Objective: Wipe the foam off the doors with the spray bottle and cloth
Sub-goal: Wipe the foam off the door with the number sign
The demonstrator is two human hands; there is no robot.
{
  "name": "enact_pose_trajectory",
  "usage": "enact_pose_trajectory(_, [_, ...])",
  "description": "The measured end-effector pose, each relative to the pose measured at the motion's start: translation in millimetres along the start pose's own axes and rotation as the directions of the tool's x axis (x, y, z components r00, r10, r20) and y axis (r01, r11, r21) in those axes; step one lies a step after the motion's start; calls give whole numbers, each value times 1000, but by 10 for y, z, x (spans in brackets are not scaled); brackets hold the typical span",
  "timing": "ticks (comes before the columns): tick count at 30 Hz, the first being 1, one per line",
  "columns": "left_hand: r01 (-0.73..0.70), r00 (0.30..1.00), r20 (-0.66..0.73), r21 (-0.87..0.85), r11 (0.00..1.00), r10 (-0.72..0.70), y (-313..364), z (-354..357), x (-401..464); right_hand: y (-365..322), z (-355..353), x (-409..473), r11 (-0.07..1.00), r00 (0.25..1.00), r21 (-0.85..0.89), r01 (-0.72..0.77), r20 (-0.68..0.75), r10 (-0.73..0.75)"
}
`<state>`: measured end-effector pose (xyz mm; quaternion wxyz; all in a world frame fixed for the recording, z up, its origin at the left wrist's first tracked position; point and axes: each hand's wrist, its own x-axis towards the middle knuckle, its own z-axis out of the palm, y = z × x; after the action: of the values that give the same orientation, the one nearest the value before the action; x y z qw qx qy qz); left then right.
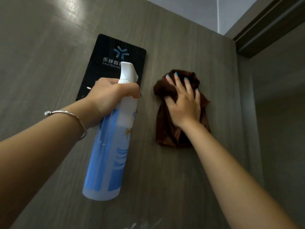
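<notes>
While both arms reach up, each hand works at the grey wood-grain door [165, 171].
Left hand [109, 95] grips the spray bottle [112, 146] neck, body hanging below; right hand [183, 103], fingers spread, presses the brown cloth [165, 134] flat beside the black sign plate [102, 70].

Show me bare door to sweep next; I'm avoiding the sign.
Bare door lies below the brown cloth, between the forearms, and above the cloth toward the top corner. It's crowded where the spray bottle overlaps the black sign.

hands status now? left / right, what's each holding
Left hand: closed around the neck of the spray bottle.
Right hand: open, fingers spread, pressing the brown cloth against the door.
</notes>
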<state>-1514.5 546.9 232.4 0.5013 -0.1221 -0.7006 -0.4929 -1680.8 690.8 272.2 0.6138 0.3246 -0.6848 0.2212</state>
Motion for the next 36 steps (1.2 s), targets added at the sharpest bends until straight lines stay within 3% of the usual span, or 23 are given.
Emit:
enact_pose_trajectory(3, [4,1000,23,89,996,-6,80,-116,0,48,-53,458,994,994,-3,-113,-9,113])
enact_pose_trajectory(6, [17,994,-111,182,983,3,212,-451,69,21,-104,695,981,981,-19,-194,8,194])
enact_pose_trajectory(10, [51,992,-124,257,965,-19,246,-718,43,-116,-38,405,982,983,-34,-183,11,184])
enact_pose_trajectory(14, [84,991,-113,97,992,-73,205,-607,10,-287,69,-233,999,999,-37,16,45,-14])
enact_pose_trajectory(18, [27,999,21,44,999,-27,132,-370,33,-269,78,-297,991,989,-46,124,81,-120])
enact_pose_trajectory(26, [-3,998,63,87,996,-2,78,-341,81,-326,-18,812,997,996,-11,-81,30,82])
enact_pose_trajectory(36, [-19,1000,-18,57,998,20,70,-283,39,-610,293,-984,992,991,-5,130,-12,-130])
